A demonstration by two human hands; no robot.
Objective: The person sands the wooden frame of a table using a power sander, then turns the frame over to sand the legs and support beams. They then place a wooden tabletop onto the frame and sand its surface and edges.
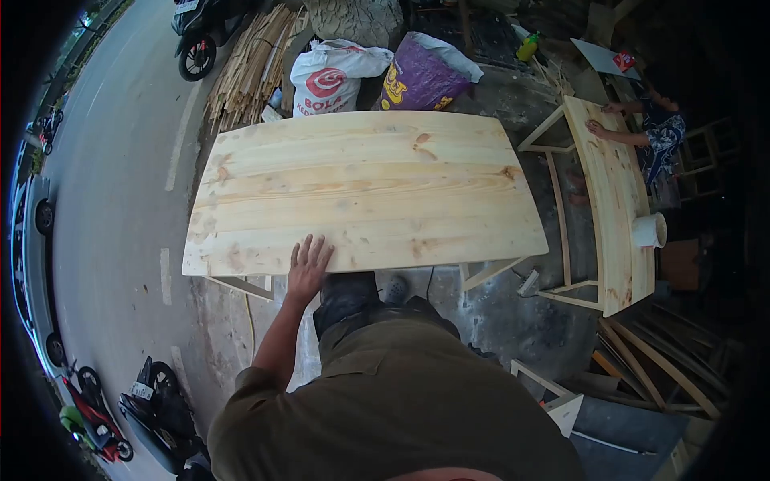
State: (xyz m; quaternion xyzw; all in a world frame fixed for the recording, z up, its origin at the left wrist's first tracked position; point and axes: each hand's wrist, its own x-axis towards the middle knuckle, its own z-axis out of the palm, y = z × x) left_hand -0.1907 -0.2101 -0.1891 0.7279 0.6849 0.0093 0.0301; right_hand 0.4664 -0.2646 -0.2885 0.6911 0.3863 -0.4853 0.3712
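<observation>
Daylight L; R side dim; fisheye distort.; black vignette; soft shadows

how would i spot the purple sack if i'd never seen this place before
Find the wide pale wooden tabletop in the middle of the view, then look just past its far edge. Two filled sacks stand there side by side, a white one with a red logo and, to its right, the purple sack. Only that one is purple, with yellow lettering.
</observation>
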